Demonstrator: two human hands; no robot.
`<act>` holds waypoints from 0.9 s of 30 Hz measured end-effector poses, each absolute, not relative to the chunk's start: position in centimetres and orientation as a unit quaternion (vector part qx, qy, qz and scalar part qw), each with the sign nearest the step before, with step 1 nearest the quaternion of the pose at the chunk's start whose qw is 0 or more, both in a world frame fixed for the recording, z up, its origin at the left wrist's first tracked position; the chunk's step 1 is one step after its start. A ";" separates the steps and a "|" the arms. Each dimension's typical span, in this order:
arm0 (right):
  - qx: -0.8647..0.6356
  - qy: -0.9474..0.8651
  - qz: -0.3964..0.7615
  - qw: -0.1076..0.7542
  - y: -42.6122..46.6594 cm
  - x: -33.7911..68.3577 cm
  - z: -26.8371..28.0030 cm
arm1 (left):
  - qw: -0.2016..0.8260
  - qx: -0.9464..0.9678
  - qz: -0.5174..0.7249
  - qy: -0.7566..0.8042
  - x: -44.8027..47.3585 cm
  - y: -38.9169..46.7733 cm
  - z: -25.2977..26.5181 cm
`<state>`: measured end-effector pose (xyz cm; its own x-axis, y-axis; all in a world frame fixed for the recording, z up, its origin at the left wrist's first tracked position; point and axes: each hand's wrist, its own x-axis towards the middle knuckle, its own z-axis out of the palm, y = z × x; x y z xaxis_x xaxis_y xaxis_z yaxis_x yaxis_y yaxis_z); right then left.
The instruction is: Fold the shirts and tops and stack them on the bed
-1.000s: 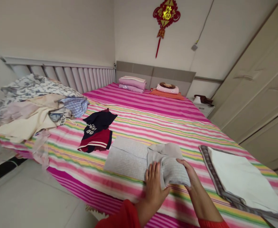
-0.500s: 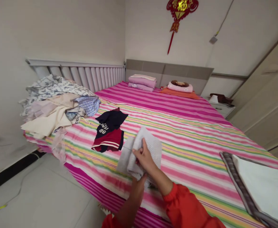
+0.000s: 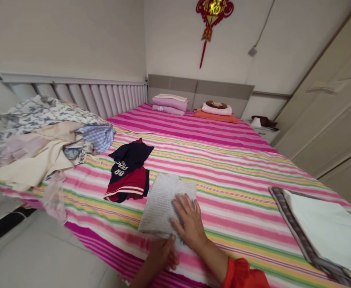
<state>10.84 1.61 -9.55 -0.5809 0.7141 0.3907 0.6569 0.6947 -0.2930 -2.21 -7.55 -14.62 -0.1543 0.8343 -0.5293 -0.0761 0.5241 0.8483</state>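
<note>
— In the head view, what has just been changing?

— A pale grey, finely ribbed fabric garment (image 3: 160,200) is now lying as a compact, roughly four-sided layer. A second ago it was spreading much wider; half a second ago its right part was being carried over the left. The fold is seemingly down and being smoothed, though the far edge is looking uneven.

— What are the hands doing?

— The right hand (image 3: 190,224), emerging from a red sleeve, is resting palm-down on the garment's right side, fingers spreading and grasping nothing. The left hand (image 3: 163,254) is curling at the near edge; I cannot tell whether it is pinching the cloth.

— Where is the garment sitting?

— Near the front edge of a wide bed with a pink, white, yellow and green striped cover (image 3: 232,196), just right of a navy and dark-red piece of clothing with white lettering (image 3: 127,170).

— And the rest of the surface and room?

— At far left, a loose heap of floral, cream and blue-checked fabrics (image 3: 43,140) is sprawling before a white ribbed radiator (image 3: 82,92). At right, a flat white cloth (image 3: 322,228) is lying over brown patterned fabric (image 3: 295,228). Folded lilac bedding (image 3: 170,104) is sitting by a grey headboard (image 3: 211,92), a red hanging ornament (image 3: 214,10) is decorating the wall, and a cream wardrobe (image 3: 328,112) is standing at right.
</note>
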 end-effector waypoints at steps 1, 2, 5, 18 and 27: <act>-0.374 -0.899 0.058 0.219 1.5 11.0 -10.2 | 0.528 0.369 0.387 0.660 -3.1 -7.5 -13.9; -0.364 -0.908 0.063 0.197 1.4 11.1 -10.8 | 0.454 0.443 0.395 0.665 -4.0 -7.2 -13.0; -0.360 -0.914 0.088 0.164 1.5 11.0 -12.3 | 0.183 0.597 0.412 0.663 -6.3 -4.5 -10.2; -0.494 -0.829 0.128 0.228 4.7 7.4 -9.6 | -0.027 0.736 0.148 0.659 -3.9 6.2 -12.5; -0.550 -0.804 0.130 0.184 9.3 7.5 -10.7 | -0.009 0.735 0.172 0.656 -6.8 9.6 -11.2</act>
<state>7.49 9.27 -10.74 -0.3267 0.9327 0.1530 0.8371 0.3607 -0.4114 -6.84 9.57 -11.25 0.0800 0.9613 0.2638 0.9673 -0.1388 0.2125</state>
